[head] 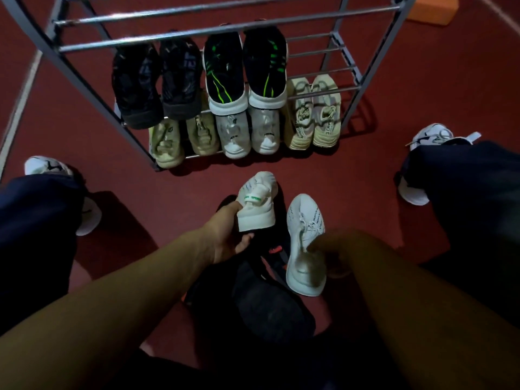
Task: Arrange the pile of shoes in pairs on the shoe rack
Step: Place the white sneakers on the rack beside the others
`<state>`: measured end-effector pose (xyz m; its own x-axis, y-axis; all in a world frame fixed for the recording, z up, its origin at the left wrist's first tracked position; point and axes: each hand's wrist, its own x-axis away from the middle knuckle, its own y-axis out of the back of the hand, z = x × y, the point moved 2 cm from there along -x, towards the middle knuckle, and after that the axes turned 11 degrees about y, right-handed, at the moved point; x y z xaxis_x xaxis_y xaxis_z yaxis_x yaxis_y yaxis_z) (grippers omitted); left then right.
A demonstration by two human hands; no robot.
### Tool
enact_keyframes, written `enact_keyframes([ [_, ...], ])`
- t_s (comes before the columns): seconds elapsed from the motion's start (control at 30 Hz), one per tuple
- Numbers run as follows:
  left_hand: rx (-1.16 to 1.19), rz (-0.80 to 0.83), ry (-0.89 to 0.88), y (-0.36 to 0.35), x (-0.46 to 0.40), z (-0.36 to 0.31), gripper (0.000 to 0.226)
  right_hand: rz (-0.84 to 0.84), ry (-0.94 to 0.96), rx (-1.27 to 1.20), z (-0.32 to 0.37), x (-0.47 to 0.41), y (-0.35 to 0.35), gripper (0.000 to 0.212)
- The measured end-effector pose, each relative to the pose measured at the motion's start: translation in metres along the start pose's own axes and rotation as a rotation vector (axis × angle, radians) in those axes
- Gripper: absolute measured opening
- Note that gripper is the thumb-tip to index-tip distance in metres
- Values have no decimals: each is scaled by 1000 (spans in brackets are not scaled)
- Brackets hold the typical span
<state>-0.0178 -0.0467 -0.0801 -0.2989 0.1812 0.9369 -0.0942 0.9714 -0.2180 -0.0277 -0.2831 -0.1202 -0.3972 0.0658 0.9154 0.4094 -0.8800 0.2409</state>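
Observation:
A grey metal shoe rack (84, 85) stands ahead of me on the red floor. Its middle shelf carries a black pair (153, 80) and a black-and-green pair (244, 68). On the bottom shelf sit a beige pair (183, 139), a white pair (249, 133) and a cream pair (312, 114). My left hand (225, 235) grips the heel of a white sneaker (257, 204), lifted above the pile. My right hand (334, 249) holds a second white sneaker (305, 243) by its side. Under both lie dark shoes (264, 291) on the floor.
My legs in dark trousers spread to either side, with my own white shoes at left (47, 167) and right (433, 136). An orange block (433, 11) lies on the floor behind the rack at the far right. The rack's top rails (197, 12) hold nothing.

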Motion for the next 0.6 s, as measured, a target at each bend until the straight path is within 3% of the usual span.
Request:
enact_keyframes([
  [0.03,-20,-5,-5,1,-1,0,22,-19,16,-38,3,0,-4,12],
  [0.13,-114,-53,-41,7,-5,1,15,-60,33,-130,9,1,-5,23],
  [0.27,-226,-139,-66,21,-13,1,34,-143,113,-155,27,-1,1,33],
  [0.37,-211,-149,-28,23,-15,1,32,-204,232,-195,41,-4,-2,36],
  [0.47,-248,-187,-39,20,-14,3,31,-124,232,-205,43,2,-13,23],
  [0.6,-371,-224,-99,17,-11,6,30,65,96,-186,35,10,-35,50],
])
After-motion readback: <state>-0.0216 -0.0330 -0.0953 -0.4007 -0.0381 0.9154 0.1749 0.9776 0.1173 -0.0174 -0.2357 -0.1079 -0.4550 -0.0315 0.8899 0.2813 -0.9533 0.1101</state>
